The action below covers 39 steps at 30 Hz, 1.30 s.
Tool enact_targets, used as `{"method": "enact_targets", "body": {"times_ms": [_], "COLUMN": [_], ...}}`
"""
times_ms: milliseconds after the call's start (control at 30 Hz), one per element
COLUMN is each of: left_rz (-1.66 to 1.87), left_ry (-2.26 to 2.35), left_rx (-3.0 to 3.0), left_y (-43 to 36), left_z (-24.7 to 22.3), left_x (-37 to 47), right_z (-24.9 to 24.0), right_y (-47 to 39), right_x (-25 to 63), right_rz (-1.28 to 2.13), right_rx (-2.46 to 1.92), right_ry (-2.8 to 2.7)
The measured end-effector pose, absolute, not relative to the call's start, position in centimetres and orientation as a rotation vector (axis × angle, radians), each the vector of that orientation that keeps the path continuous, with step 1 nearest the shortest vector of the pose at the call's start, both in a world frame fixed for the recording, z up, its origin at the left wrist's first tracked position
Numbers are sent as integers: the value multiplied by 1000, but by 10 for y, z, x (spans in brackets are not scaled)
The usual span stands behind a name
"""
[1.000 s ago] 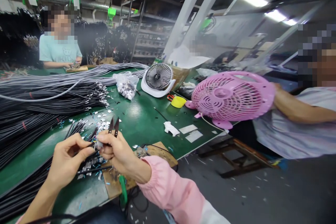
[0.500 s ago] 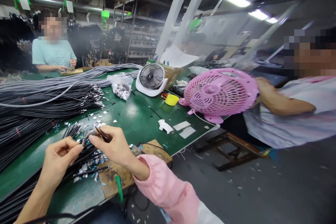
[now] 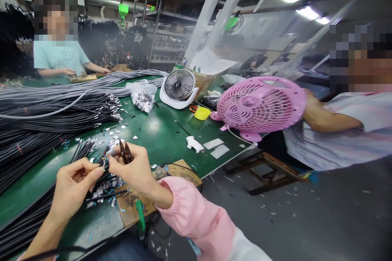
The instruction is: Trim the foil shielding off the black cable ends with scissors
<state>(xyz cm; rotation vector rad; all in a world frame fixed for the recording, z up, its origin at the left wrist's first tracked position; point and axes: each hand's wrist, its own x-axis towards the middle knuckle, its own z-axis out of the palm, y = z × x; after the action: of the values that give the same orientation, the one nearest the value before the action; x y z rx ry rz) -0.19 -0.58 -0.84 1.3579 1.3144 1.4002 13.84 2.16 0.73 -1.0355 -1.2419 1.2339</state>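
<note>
My left hand (image 3: 72,185) is closed in a pinch on the stripped end of a cable (image 3: 104,163), where thin coloured wires show. Beside it, my right hand (image 3: 134,168) is wrapped round small snips (image 3: 125,151), their dark blades pointing up and slightly apart. The thumb and forefinger of that hand are at the coloured wires too; whether they grip them I cannot tell. Black cables (image 3: 33,216) run beneath my hands. Foil scraps (image 3: 99,191) and blue bits lie under and around them, next to a worn wooden board (image 3: 130,212) with a green strap (image 3: 140,214).
Bundles of grey (image 3: 116,83) and black cables (image 3: 61,114) cover the table's left. Beyond are a plastic bag (image 3: 142,96), a white fan (image 3: 179,87), yellow tape (image 3: 202,113) and a pink fan (image 3: 260,104). One person sits across, another at right, a hand behind the pink fan.
Both my hands have shifted slightly right. The snips have turned more upright, and their blades show more clearly. The person across has stretched an arm out over the table.
</note>
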Motion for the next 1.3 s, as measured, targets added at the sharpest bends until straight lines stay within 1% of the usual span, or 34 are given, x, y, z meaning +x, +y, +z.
{"method": "enact_targets", "body": {"times_ms": [200, 267, 333, 467, 533, 600, 767, 867, 933, 1000, 1133, 1233, 1300], "left_rz": [1386, 1386, 1389, 1399, 1407, 1428, 1479, 1481, 1482, 1473, 1425, 1366, 1287], "left_ry": [1312, 1307, 1309, 1319, 1322, 1319, 1327, 1339, 1353, 1365, 1418, 1600, 1751], "left_rx": [1315, 1317, 1316, 1296, 1288, 1288, 1329, 1371, 1388, 1400, 1451, 1536, 1585], "left_y": [-8, -8, -7, -6, -6, -6, -6, -6, -6, -6, -7, -3, 2], "left_z": [-6, -5, -5, -8, -10, -11, -11, -12, -13, -14, -14, -13, -13], "left_x": [0, 0, -1, -2, -2, -3, -4, -4, -3, -2, -1, -3, -8], "right_z": [5, 1, -4, -18, -22, -22, -8, -1, 0, -1, -2, -1, 0], "right_y": [22, 22, 22, 23, 23, 23, 22, 23, 23, 22, 20, 21, 24], "right_x": [136, 137, 139, 145, 146, 147, 145, 144, 143, 143, 142, 145, 150], "right_rz": [1305, 1235, 997, 370, 247, 300, 778, 1021, 1112, 1086, 867, 822, 810], "right_rx": [-1025, -981, -906, -653, -528, -510, -885, -965, -969, -960, -925, -886, -883], "right_ry": [-1185, -1238, -1346, -1624, -1741, -1742, -1461, -1421, -1400, -1430, -1596, -1676, -1631]}}
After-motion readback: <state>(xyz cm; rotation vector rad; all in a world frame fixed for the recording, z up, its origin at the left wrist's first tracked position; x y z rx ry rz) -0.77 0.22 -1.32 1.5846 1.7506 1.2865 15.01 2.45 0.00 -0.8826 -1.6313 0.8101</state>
